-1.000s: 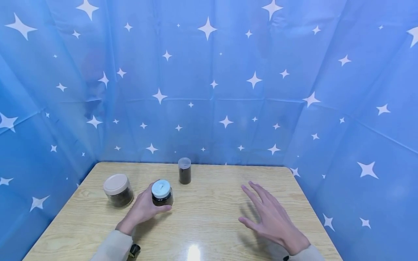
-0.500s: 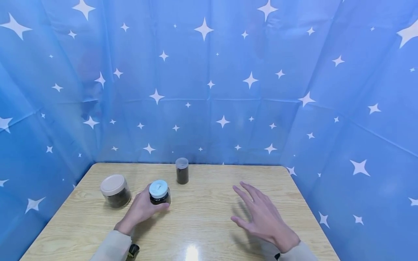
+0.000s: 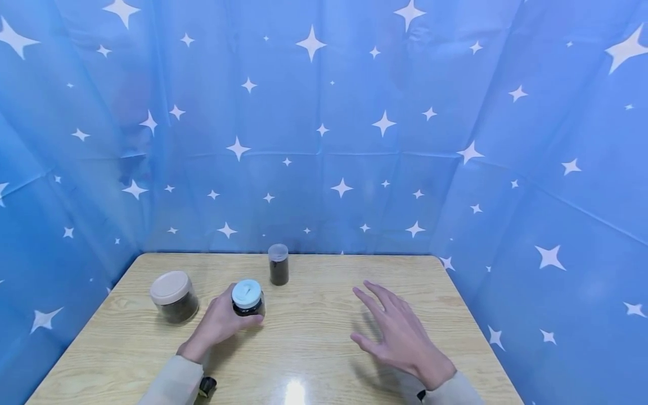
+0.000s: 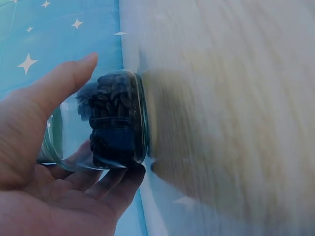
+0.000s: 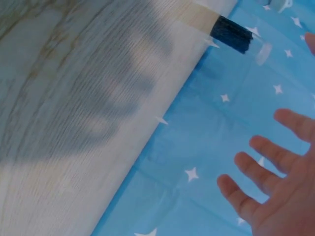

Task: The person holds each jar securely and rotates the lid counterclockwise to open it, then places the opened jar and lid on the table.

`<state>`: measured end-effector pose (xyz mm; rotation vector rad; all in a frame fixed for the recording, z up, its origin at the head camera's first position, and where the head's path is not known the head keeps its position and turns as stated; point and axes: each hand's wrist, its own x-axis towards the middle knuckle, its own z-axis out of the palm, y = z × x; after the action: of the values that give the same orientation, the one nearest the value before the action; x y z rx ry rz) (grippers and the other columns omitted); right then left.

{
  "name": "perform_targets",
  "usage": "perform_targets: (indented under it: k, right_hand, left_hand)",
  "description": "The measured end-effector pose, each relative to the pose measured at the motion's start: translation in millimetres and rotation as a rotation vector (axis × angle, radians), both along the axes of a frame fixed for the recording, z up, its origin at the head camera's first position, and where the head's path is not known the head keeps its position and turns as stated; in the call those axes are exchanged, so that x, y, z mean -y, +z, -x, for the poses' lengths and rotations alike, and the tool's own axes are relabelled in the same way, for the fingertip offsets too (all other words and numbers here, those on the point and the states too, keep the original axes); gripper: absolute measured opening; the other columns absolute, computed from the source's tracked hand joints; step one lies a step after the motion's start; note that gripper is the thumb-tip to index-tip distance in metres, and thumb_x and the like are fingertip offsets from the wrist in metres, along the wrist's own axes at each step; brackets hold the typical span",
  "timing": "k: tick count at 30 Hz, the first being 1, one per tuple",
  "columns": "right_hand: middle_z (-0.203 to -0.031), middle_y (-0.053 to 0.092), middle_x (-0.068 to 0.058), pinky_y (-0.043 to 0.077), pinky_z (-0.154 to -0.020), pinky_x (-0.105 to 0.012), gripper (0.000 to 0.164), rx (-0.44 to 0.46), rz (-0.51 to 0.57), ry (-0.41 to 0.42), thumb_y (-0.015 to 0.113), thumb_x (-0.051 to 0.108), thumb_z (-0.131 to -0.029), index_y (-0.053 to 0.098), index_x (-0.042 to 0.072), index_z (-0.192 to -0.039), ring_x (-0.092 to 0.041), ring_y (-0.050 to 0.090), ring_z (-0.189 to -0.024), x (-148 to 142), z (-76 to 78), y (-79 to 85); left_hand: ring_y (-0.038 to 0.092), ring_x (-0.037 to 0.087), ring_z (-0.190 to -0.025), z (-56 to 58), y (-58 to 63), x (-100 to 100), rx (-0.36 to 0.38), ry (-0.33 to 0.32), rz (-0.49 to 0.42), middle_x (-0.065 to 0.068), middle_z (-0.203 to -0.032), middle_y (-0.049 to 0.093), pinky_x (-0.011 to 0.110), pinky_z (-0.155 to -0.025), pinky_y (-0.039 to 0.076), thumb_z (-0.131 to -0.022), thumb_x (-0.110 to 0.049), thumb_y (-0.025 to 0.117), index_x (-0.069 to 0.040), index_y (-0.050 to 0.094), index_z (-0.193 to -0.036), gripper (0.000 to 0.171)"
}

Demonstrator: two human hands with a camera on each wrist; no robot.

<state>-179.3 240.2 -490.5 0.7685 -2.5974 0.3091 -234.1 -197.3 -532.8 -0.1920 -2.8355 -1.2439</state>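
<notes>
My left hand (image 3: 219, 323) holds a small clear glass jar (image 3: 248, 301) with a light blue lid, thumb on the near side and fingers round the far side. Dark seeds (image 4: 115, 105) fill its lower part in the left wrist view. The jar stands roughly upright, its base at or just over the wooden table (image 3: 314, 332); I cannot tell if it touches. To the right, my right hand (image 3: 397, 337) hovers over the table with fingers spread and nothing in it. The right wrist view also shows this right hand (image 5: 285, 182) with its fingers apart.
A wide jar (image 3: 174, 296) with a pale pinkish lid and dark contents stands left of my left hand. Near the back edge is a slim clear-lidded jar (image 3: 278, 264) with dark contents. A blue starry curtain (image 3: 304, 112) surrounds the table's back and sides.
The head view has turned slightly right. My left hand and the blue-lidded jar have shifted a little right relative to the other jars. My right hand has moved somewhat left, still spread.
</notes>
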Motion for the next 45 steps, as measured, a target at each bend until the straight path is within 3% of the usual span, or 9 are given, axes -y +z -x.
perform_targets:
  k: [9, 20, 28, 36, 45]
  right_hand:
    - [-0.176, 0.057, -0.014, 0.061, -0.107, -0.069, 0.087, -0.009, 0.010, 0.028, 0.084, 0.059, -0.101, 0.054, 0.024, -0.175, -0.044, 0.069, -0.146, 14.1, 3.1, 3.8]
    - [-0.178, 0.055, -0.013, 0.061, -0.109, -0.069, 0.086, 0.016, 0.021, 0.043, 0.082, 0.059, -0.103, 0.053, 0.025, -0.175, -0.042, 0.066, -0.150, 28.1, 3.8, 9.1]
    - [-0.178, 0.055, -0.013, 0.061, -0.110, -0.069, 0.087, 0.057, 0.034, 0.062, 0.083, 0.060, -0.103, 0.051, 0.027, -0.177, -0.041, 0.067, -0.150, 36.0, 2.5, 13.5]
    - [-0.178, 0.055, -0.014, 0.062, -0.111, -0.068, 0.085, 0.053, 0.037, 0.076, 0.081, 0.059, -0.105, 0.051, 0.028, -0.177, -0.041, 0.067, -0.149, 41.4, 3.5, 14.4]
    - [-0.175, 0.058, -0.014, 0.064, -0.110, -0.064, 0.088, 0.026, 0.041, 0.082, 0.086, 0.056, -0.101, 0.052, 0.025, -0.176, -0.040, 0.068, -0.149, 42.0, 7.8, 23.2]
  left_hand:
    - [0.076, 0.042, -0.135, -4.8, 4.1, 0.7, -0.016, 0.007, -0.003, 0.020, -0.142, 0.078, 0.065, -0.113, 0.061, -0.083, -0.037, 0.108, 0.000, 0.061, -0.154, 0.093]
    - [0.078, 0.039, -0.131, -21.8, 22.7, -16.8, -0.066, 0.009, -0.025, 0.018, -0.138, 0.080, 0.063, -0.114, 0.062, -0.080, -0.036, 0.110, -0.002, 0.064, -0.150, 0.091]
    - [0.079, 0.034, -0.129, -30.8, 25.4, -27.8, -0.080, 0.004, -0.063, 0.013, -0.135, 0.081, 0.062, -0.115, 0.062, -0.077, -0.033, 0.112, -0.005, 0.067, -0.145, 0.087]
    - [0.079, 0.025, -0.122, -33.2, 24.5, -45.1, -0.104, -0.034, -0.103, 0.006, -0.128, 0.082, 0.054, -0.110, 0.064, -0.074, -0.031, 0.114, -0.008, 0.070, -0.139, 0.082]
    - [0.080, 0.024, -0.121, -29.9, 30.6, -73.9, -0.133, -0.096, -0.121, 0.005, -0.129, 0.082, 0.053, -0.109, 0.064, -0.074, -0.028, 0.113, -0.011, 0.070, -0.141, 0.082]
